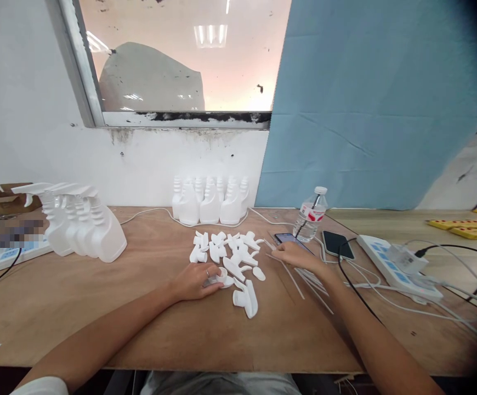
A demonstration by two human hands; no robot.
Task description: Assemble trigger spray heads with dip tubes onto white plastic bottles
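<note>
My left hand (pixel 195 281) rests on the table with its fingers closed round a white trigger spray head (pixel 223 278). Toward the right, my right hand (pixel 291 254) pinches a thin white tube (pixel 268 243), whose end sticks out past the fingertips. More thin tubes (pixel 314 286) lie loose under my right forearm. Between the hands and beyond them is a cluster of white spray heads (pixel 217 247). One separate spray head (pixel 246 299) lies nearer to me, and a small oval white piece (pixel 259 274) lies beside the cluster.
White bottles (pixel 210 203) stand at the wall; bottles with spray heads (pixel 94 233) stand left. A water bottle (pixel 311 214), a phone (pixel 291 239), a dark device (pixel 338 244) and a power strip (pixel 398 269) with loose cables occupy the right. A cardboard box (pixel 10 200) sits far left.
</note>
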